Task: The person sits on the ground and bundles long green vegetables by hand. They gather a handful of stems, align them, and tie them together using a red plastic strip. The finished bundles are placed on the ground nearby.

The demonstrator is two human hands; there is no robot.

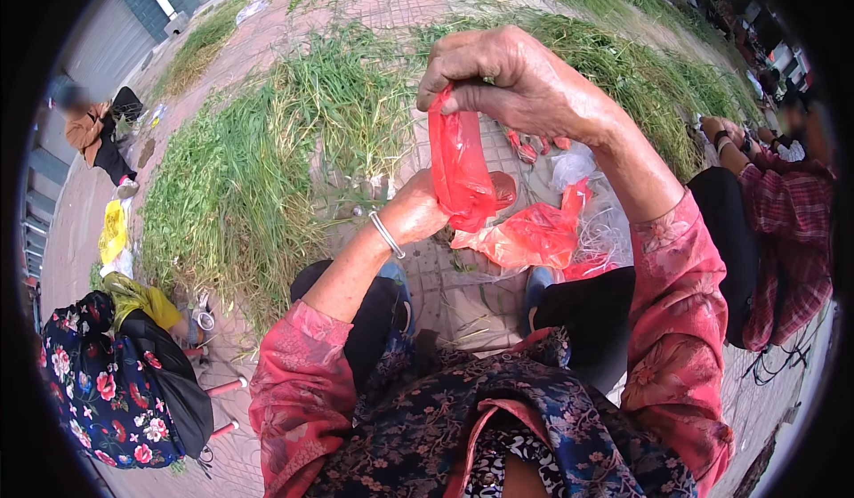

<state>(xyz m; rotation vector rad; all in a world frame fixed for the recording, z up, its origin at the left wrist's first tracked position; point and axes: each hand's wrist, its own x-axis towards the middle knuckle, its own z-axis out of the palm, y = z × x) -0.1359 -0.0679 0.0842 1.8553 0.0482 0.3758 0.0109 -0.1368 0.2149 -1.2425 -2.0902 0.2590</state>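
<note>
My right hand (pixel 504 81) is raised high and pinches the top end of a red plastic bag (pixel 460 164). Lower down, my left hand (pixel 419 207), with a silver bangle at the wrist, is at the bag's lower left side; its fingers are mostly hidden behind the bag. The bag hangs stretched in folds between the two hands. On the paving beyond and below lie an orange-red plastic bag (pixel 537 234), clear plastic bags (pixel 604 221) and a small red bundle (pixel 504 189). Several small red bundles (pixel 524 149) lie farther off, below my right wrist.
Piles of cut green grass (pixel 227 177) lie on the brick paving to the left and upper right. A person in a plaid shirt (pixel 787 224) sits close at the right. Another in floral clothing (pixel 107 384) is at lower left, and one more sits farther off (pixel 93 131).
</note>
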